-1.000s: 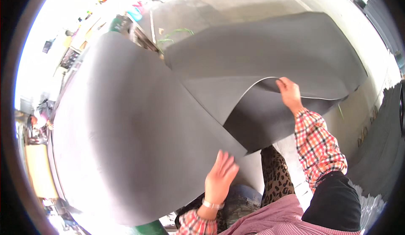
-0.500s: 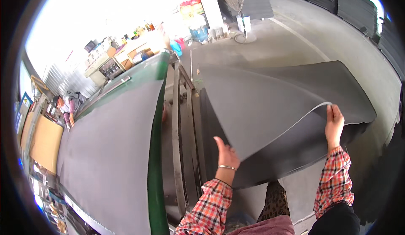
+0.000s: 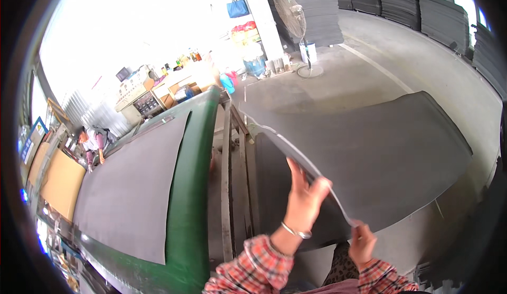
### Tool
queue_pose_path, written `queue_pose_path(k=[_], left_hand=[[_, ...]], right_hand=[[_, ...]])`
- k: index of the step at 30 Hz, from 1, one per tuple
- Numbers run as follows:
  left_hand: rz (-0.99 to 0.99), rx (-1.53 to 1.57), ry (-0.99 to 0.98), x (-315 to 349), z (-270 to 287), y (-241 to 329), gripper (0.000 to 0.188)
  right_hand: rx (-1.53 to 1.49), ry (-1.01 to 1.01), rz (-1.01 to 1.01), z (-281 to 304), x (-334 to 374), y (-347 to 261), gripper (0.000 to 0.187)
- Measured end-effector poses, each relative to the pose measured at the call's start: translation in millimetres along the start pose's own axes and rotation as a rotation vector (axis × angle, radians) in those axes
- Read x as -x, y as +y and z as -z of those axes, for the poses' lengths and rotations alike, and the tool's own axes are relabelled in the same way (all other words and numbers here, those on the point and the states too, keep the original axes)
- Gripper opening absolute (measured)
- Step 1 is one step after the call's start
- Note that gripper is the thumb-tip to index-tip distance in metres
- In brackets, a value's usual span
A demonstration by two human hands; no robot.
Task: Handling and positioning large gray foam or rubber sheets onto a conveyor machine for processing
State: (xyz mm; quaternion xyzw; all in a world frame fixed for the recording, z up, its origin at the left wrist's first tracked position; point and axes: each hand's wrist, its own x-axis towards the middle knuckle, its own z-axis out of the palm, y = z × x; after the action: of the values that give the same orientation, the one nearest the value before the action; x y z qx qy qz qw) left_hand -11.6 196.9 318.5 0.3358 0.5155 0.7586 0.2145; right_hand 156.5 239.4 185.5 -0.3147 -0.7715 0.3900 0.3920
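A thin dark grey foam sheet [image 3: 364,172] lies over a low pile of similar sheets, its pale left edge raised. My left hand [image 3: 305,204] holds this edge partway along, thumb on the near face and fingers on the other side. Lower and to the right, my right hand [image 3: 363,243] pinches the sheet's near corner. Another grey sheet [image 3: 134,183] lies flat on the green conveyor belt [image 3: 193,209] to my left.
A metal frame [image 3: 227,188] stands between belt and pile. A co-worker [image 3: 95,143] reaches over the belt's far left side, near a tan board [image 3: 62,182]. Behind are a standing fan [image 3: 291,16], a control console [image 3: 136,90] and tall stacks of grey sheets [image 3: 311,14].
My right hand has come left and nearer with the sheet's corner. My left hand has moved right and taken the edge. The sheet on the belt has shifted left, baring more green.
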Motion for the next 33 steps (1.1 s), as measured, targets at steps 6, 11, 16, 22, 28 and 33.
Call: queue_pose_path(k=[6,11,16,22,28,33], left_hand=[[-0.028,-0.961,0.213,-14.9,33.4,-17.2,0.045],[-0.322,-0.766,0.114,-48.1,74.7,33.4,0.032],[-0.484,-0.091,0.38,-51.3,109.4,190.5,0.005],[-0.522,-0.358,1.034,53.7,448.2,341.9,0.033],[-0.241,-0.647,1.706,402.8,758.4,358.1,0.027],[0.194,-0.364,1.994,528.3,808.5,196.0,0.021]], right_hand=[[0.026,-0.391,0.143,-53.3,55.3,3.4,0.036],[0.13,-0.311,0.033,4.4,74.6,118.2,0.057],[0.513,-0.559,-0.074,88.2,141.4,174.0,0.065],[0.415,-0.419,0.156,83.7,106.8,181.9,0.069],[0.32,-0.413,0.817,12.1,-55.1,21.7,0.061],[0.485,-0.221,1.065,12.5,-127.6,-129.2,0.059]])
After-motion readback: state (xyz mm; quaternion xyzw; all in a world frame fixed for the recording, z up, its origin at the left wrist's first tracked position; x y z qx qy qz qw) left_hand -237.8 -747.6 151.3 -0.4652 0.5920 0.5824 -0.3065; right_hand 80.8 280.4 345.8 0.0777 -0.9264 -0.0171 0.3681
